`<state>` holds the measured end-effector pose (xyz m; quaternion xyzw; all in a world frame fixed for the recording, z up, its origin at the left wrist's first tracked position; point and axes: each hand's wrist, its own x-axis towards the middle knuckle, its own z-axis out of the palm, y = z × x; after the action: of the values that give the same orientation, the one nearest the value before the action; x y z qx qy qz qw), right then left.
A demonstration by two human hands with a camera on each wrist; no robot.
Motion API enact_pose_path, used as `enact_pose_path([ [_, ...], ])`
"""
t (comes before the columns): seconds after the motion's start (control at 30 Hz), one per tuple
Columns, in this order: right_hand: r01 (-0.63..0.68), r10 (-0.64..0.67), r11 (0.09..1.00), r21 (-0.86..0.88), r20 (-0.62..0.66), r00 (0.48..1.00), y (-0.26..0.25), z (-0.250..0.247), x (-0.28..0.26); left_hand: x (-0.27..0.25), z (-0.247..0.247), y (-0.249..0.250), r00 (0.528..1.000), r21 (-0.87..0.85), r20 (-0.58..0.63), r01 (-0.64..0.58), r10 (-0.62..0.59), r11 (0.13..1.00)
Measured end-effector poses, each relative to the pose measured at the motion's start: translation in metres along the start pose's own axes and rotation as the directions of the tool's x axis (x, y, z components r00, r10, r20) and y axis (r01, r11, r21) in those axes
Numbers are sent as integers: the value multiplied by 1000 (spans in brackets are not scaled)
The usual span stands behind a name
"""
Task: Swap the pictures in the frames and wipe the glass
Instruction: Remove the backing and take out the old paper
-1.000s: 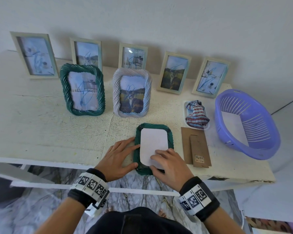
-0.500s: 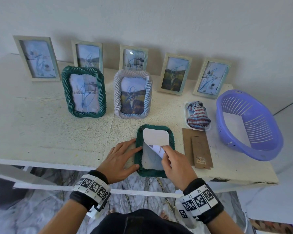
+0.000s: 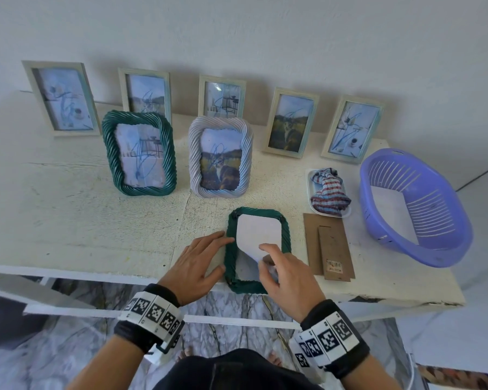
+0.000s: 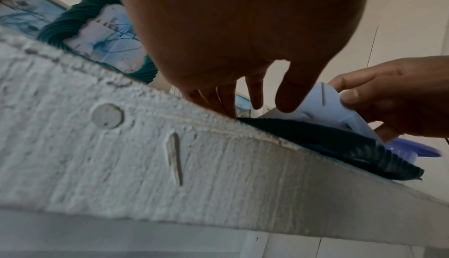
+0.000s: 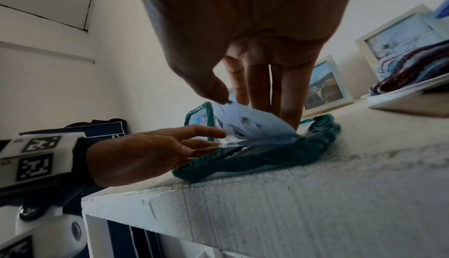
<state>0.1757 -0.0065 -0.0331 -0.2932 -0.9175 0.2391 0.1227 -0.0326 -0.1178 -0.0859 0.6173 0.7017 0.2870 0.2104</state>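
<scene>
Peeling picture [image 3: 258, 230] from green frame [image 3: 231, 266], right hand [image 3: 286, 277] pinching.

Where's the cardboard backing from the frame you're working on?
In the head view, the cardboard backing lies flat on the table's front right, between the face-down green frame and the purple basket.

head above — wrists low, sharing frame [image 3: 231, 257]
</scene>
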Motion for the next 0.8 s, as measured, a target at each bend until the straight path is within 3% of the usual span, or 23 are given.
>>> enact_pose_path([
  [0.23, -22, 22, 1000, 5, 2, 1000, -4, 2, 0, -7, -1, -1, 998, -80, -65, -28, 22, 996],
  [0.53, -47, 47, 998, 39, 0, 999, -7, -1, 1, -8, 1, -2, 997, 119, 3, -76, 76, 990],
  [0.7, -8, 12, 999, 54, -85, 996, -5, -8, 0, -9, 2, -1, 997, 122, 0, -73, 73, 990],
  [0.8, -22, 17, 999, -27, -167, 986, -3, -20, -2, -9, 3, -1, 997, 123, 0, -78, 78, 989],
])
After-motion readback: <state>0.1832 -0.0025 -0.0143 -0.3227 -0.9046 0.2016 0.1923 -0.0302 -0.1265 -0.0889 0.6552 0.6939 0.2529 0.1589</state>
